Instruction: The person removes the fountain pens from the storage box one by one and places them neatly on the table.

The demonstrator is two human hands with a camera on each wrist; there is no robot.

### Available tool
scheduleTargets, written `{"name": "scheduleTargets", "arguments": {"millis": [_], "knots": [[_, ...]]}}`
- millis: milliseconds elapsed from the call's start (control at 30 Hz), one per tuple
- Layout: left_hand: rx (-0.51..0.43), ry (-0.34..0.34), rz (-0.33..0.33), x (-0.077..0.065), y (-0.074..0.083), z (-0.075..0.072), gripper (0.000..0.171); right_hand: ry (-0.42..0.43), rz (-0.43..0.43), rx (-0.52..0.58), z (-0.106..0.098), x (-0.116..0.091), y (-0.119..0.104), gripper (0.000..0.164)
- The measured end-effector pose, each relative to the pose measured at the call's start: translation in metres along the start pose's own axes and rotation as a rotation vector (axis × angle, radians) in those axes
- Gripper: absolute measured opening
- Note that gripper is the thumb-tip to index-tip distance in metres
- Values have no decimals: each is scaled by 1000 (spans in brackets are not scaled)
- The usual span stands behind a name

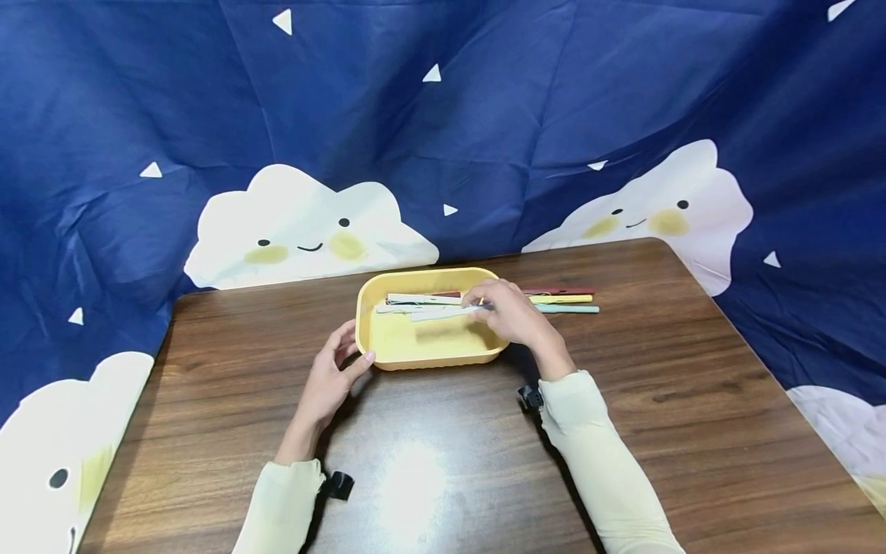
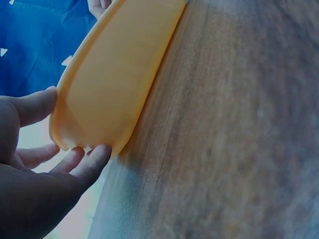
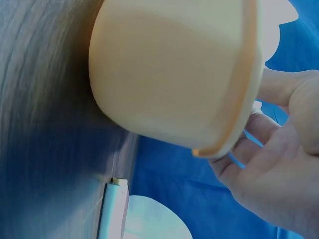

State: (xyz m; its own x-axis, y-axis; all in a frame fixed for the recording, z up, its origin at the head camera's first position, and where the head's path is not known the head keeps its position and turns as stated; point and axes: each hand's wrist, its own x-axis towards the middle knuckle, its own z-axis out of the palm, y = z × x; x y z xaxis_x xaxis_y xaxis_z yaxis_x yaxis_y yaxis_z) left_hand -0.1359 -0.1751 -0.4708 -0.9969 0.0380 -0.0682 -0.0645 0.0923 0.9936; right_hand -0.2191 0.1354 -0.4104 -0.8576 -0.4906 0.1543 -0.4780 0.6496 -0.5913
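Observation:
A yellow plastic basket [image 1: 415, 358] stands on the table. My left hand [image 1: 332, 373] holds its left end, thumb at the front corner of the rim and fingers along the outer wall; in the left wrist view the fingertips [image 2: 97, 157] lie against that wall. Over the basket's right side, my right hand [image 1: 508, 312] pinches the right end of a white pen [image 1: 438, 314], which slants above the basket floor. Behind it in the basket lie another white pen [image 1: 422, 298] and a dark red one, partly hidden. The basket wall hides most of the right fingertips in the right wrist view.
Right of the basket, a dark red pen [image 1: 574, 291], a yellow pen [image 1: 567, 299] and a light teal pen [image 1: 571, 308] lie side by side on the wooden table [image 1: 657, 400]. A blue cloth [image 1: 484, 115] with clouds hangs behind the table's back edge.

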Motion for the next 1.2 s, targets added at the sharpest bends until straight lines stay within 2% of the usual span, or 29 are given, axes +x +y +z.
{"name": "scheduleTargets", "arguments": {"millis": [1200], "knots": [[18, 9, -5, -1, 1, 0, 65, 66, 28, 29, -29, -24, 28, 11]]}}
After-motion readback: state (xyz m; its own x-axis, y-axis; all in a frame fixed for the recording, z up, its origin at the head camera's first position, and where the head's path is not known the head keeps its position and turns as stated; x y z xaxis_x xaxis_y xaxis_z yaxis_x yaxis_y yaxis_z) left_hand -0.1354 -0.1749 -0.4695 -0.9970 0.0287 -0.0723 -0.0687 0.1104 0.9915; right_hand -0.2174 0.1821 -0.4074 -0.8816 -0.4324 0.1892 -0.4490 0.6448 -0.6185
